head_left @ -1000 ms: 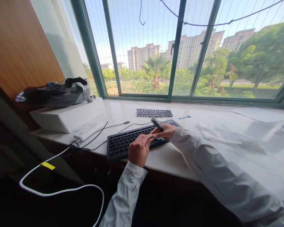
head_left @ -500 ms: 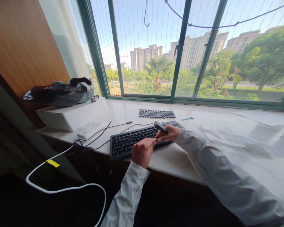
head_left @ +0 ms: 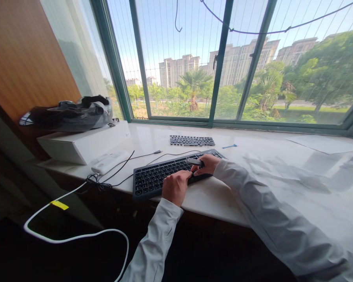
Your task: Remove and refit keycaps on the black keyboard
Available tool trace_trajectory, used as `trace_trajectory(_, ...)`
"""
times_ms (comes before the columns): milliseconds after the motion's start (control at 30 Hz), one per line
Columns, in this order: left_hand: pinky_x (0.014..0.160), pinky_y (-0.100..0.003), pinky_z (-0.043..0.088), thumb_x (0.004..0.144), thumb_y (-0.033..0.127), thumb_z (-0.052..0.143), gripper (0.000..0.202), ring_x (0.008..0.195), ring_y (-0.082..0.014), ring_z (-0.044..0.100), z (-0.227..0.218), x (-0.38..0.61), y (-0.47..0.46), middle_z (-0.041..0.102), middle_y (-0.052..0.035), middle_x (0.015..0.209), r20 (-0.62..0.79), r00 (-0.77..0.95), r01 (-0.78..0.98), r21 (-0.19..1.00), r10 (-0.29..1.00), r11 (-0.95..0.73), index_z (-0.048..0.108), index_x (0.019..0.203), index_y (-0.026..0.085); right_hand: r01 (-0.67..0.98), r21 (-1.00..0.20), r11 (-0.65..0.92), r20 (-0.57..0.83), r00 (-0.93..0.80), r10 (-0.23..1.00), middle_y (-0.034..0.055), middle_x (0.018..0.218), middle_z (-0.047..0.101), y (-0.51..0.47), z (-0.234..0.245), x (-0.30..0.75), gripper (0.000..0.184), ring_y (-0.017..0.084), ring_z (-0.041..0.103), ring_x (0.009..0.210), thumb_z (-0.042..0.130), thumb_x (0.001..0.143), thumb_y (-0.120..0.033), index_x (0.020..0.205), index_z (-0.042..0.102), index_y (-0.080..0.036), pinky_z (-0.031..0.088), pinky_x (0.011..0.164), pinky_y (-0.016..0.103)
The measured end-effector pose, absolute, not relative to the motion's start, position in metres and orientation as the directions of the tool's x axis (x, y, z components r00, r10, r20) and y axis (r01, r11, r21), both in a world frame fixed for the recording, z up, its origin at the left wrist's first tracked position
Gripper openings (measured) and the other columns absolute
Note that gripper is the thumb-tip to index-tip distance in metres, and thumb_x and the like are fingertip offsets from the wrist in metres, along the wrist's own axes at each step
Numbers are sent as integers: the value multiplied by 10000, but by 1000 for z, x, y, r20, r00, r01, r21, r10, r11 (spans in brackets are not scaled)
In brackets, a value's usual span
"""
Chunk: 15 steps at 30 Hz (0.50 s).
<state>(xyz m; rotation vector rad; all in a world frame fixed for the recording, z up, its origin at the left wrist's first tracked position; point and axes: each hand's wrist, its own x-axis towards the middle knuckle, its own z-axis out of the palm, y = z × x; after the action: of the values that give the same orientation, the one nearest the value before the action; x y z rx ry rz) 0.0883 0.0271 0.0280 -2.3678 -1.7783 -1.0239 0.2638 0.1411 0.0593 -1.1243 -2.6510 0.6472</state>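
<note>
A black keyboard (head_left: 153, 179), its switches bare over most of the board, lies slanted across the counter under both hands. My right hand (head_left: 207, 163) is closed around a grey-handled keycap puller (head_left: 196, 161), whose metal end points left over the keys. Low on the keyboard's front edge, my left hand (head_left: 175, 187) is closed, with its fingertips pressed together beside my right fingers. A small dark piece seems to be between the fingertips, too hidden to name. Behind the keyboard, several loose keycaps (head_left: 191, 140) are laid out in rows.
A small blue tool (head_left: 229, 146) lies right of the keycaps. Clear plastic wrapping (head_left: 282, 168) and paper (head_left: 320, 145) rest on the right. At left are a white power strip (head_left: 110, 162), tangled black cable (head_left: 98, 182) and a white box (head_left: 85, 143) bearing a dark visor. A window stands behind.
The keycap puller has tipped down from a raised slant to lie nearly level over the keys. Both hands stay close together at the keyboard's front edge. The whole view has shifted slightly.
</note>
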Motion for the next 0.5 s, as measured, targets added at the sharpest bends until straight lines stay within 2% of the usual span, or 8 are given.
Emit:
trace_trajectory(233,713,-229,474,942,290,468,256,906,-160,686,29,89,26,721,6,1060,494,158,871,337,855,-356,711,1013,327,629,-450,634,27,-700,713,30,768,708,137,64,262,305,169,611,706,752,669,-332,936,783,-189,413,649,245)
trace_trajectory(367,788,-242,501,929,291,483,248,927,-164,687,27,89,25,720,-8,1068,532,184,863,315,827,-394,718,1006,303,628,-477,615,50,-679,732,12,729,706,139,60,263,293,168,614,690,778,640,-333,906,790,-211,427,638,243)
trace_trajectory(500,836,-262,517,891,257,529,230,958,-172,684,25,90,25,712,-23,1092,556,196,858,301,808,-415,721,1016,287,624,-531,573,29,-663,748,38,742,727,142,55,264,291,196,630,710,775,658,-359,902,793,-200,444,637,265)
